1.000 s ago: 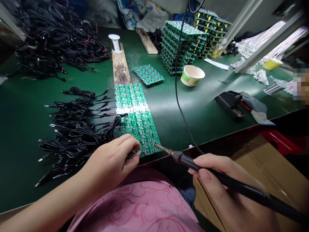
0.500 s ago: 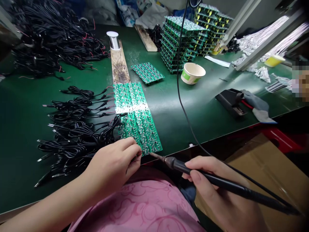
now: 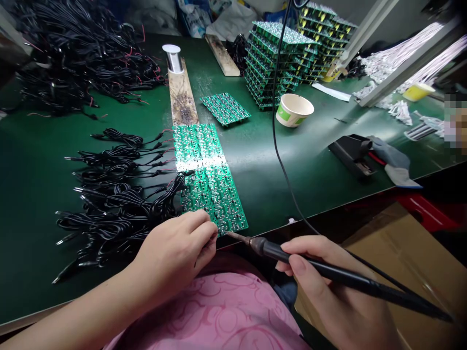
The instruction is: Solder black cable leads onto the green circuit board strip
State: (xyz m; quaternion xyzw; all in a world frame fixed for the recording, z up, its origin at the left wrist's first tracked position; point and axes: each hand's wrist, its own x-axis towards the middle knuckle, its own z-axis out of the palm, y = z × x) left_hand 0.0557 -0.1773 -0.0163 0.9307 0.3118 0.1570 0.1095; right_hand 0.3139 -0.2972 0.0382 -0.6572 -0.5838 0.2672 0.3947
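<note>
My right hand [image 3: 328,282] is wrapped round the handle of a soldering iron [image 3: 277,251], whose tip points left to the near edge of a green circuit board panel [image 3: 215,187]. Close by the tip, my left hand [image 3: 186,243] is closed in a pinch at the panel's near left corner; what its fingers hold is hidden. Bundled black cables [image 3: 120,194] with metal plugs lie along the panel's left side, and thin red wires run from several of them to its edge.
A scorched wooden board [image 3: 183,97] carries a solder spool [image 3: 173,61]. Behind are another panel [image 3: 226,108], a paper bowl [image 3: 295,112] and stacked circuit boards [image 3: 270,63]. The iron's cord [image 3: 279,146] hangs across the table. A black iron stand [image 3: 352,155] lies right, a cable heap [image 3: 83,48] back left.
My left hand has shifted very slightly right along the panel's near edge. The view has moved a little; the iron's tip stays at the near edge.
</note>
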